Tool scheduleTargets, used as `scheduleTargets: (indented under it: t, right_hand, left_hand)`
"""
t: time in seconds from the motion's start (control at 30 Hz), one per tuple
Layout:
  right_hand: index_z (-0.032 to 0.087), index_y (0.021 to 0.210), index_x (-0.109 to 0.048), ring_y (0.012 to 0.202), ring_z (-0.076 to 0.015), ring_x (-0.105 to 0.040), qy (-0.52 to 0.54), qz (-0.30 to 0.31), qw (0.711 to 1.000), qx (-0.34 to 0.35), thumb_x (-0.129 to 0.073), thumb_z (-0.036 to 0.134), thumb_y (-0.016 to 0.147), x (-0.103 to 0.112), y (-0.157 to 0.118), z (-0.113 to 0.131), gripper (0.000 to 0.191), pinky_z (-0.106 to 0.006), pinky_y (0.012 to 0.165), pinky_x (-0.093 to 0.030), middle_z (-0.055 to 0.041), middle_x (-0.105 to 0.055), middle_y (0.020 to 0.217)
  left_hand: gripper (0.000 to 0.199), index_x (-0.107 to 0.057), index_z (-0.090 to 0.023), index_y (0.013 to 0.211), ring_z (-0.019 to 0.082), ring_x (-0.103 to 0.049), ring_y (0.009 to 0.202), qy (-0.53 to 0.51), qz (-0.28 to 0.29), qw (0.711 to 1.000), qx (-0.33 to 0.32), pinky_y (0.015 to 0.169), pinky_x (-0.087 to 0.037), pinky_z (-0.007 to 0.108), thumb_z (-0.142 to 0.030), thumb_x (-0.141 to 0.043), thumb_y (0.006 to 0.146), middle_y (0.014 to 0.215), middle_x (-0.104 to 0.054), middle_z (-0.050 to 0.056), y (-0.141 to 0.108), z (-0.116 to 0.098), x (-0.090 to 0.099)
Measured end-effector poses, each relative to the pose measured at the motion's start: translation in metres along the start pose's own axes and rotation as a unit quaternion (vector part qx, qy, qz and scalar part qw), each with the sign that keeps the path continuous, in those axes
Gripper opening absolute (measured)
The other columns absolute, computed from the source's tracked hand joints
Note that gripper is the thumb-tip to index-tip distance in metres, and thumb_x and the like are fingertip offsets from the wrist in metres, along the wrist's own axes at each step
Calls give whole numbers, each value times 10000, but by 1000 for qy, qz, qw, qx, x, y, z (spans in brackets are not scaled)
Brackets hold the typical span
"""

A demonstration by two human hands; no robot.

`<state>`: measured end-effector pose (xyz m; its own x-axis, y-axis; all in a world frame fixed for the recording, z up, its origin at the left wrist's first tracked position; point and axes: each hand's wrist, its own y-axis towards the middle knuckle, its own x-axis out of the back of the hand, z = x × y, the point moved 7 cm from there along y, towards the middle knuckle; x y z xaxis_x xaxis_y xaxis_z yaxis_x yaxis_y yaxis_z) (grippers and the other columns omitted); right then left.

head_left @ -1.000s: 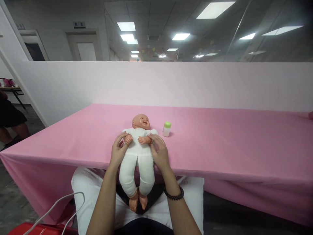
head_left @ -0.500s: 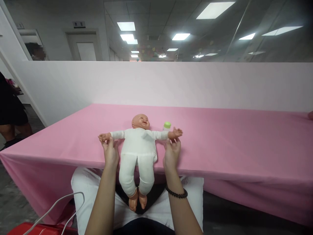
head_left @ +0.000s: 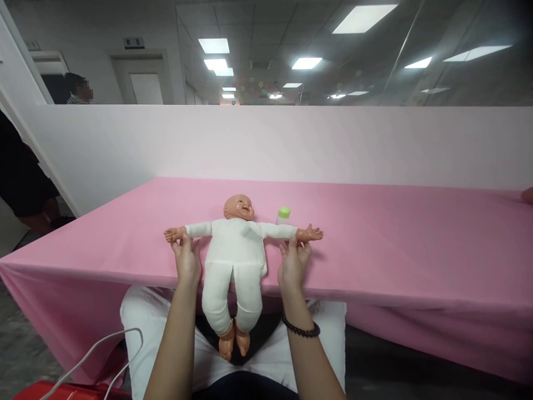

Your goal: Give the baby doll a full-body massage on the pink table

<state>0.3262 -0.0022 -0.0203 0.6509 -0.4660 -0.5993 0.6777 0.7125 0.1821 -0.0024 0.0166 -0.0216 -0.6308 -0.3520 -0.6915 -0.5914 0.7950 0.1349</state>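
A baby doll (head_left: 236, 250) with a white cloth body lies on its back on the pink-covered table (head_left: 391, 244), its feet hanging over the front edge. Both its arms are stretched out sideways. My left hand (head_left: 186, 262) is closed around the doll's wrist at the left of the view. At the right, my right hand (head_left: 293, 266) grips the other forearm near the wrist, fingers partly hidden beneath it. A small bottle with a green cap (head_left: 283, 214) stands just behind that arm, its lower part covered.
A white partition (head_left: 291, 144) with glass above borders the table's far side. Another person's hand (head_left: 528, 195) rests at the right edge. One person in black (head_left: 25, 172) stands at the left; another's head shows behind the glass. A white cable (head_left: 95, 347) runs over a red object (head_left: 62, 390).
The doll's arm in my right hand has straightened and reaches farther right. Its other arm has shifted slightly left. The person in black at the left has moved.
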Motion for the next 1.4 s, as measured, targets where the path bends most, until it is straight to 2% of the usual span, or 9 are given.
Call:
scheduleTargets:
  t: [0.2, 0.3, 0.4, 0.57, 0.7, 0.8, 0.97, 1.1, 1.4]
  right_hand:
    - [237, 1326, -566, 1270, -251, -586, -137, 153, 968, 147, -670, 380, 892, -34, -23, 23, 469, -463, 1075, -481, -119, -591, 1418]
    - [253, 1264, -654, 1275, -240, -578, -235, 267, 909, 220, -592, 278, 937, -54, -38, 26, 333, -486, 1130, -429, -81, -666, 1328]
    - [291, 1258, -687, 1306, -227, -552, -294, 338, 852, 271, -521, 209, 962, -65, -48, 25, 349, -493, 1171, -387, -46, -678, 1324]
    - [306, 1260, -694, 1306, -222, -558, -294, 332, 856, 267, -528, 226, 968, -63, -46, 24, 346, -494, 1172, -390, -34, -682, 1327]
    - [268, 1223, -710, 1281, -238, -585, -234, 293, 904, 204, -601, 293, 935, -57, -38, 23, 309, -491, 1148, -414, -66, -690, 1315]
    - [231, 1257, -674, 1275, -247, -594, -148, 218, 955, 134, -643, 347, 904, -45, -26, 20, 373, -475, 1116, -446, -100, -663, 1347]
    - [240, 1309, -551, 1259, -240, -601, 13, 8, 1000, 2, -730, 424, 797, -2, 0, 1, 573, -446, 1049, -504, -120, -562, 1437]
    - [252, 1252, -527, 1158, -214, -657, 70, -23, 993, -89, -746, 432, 760, 10, 9, -17, 568, -441, 1036, -516, -105, -595, 1367]
    - [222, 1321, -525, 1266, -246, -597, -39, 50, 996, 67, -744, 419, 818, -13, -13, 16, 583, -463, 1080, -489, -135, -592, 1403]
  left_hand:
    - [482, -610, -318, 1300, 215, -493, 1393, 170, 200, 964, -46, 1164, -387, 339, -396, -764, 850, 1463, -558, 48, -22, -7, -33]
    - [429, -686, -287, 1230, 260, -440, 1443, 226, 275, 934, -44, 1192, -358, 395, -393, -778, 824, 1485, -546, 74, -29, -4, -42]
    - [384, -724, -279, 1169, 281, -394, 1478, 244, 293, 923, -53, 1196, -351, 424, -395, -782, 808, 1516, -515, 84, -30, -5, -45]
    - [400, -708, -278, 1184, 275, -448, 1434, 238, 274, 931, -49, 1172, -385, 406, -386, -786, 807, 1469, -556, 84, -30, -5, -44]
    - [458, -621, -296, 1258, 224, -557, 1306, 159, 172, 971, -55, 1125, -437, 360, -366, -775, 832, 1372, -607, 61, -20, -9, -31]
    - [431, -531, -332, 1274, 181, -630, 1168, 38, 58, 998, -13, 1045, -508, 374, -316, -714, 884, 1317, -605, 46, -7, -5, -12]
    - [166, -514, -280, 1110, 156, -667, 1029, -82, -83, 990, 73, 1026, -518, 474, -197, -482, 970, 1144, -634, 38, 7, 10, 15]
    - [124, -527, -258, 1043, 166, -664, 1053, -85, -79, 991, 71, 1037, -502, 482, -194, -482, 947, 1158, -636, 48, 12, 13, 17]
    - [383, -459, -308, 1223, 164, -628, 1174, 52, -27, 997, -45, 980, -518, 322, -368, -669, 908, 1381, -553, 63, -3, -4, 3]
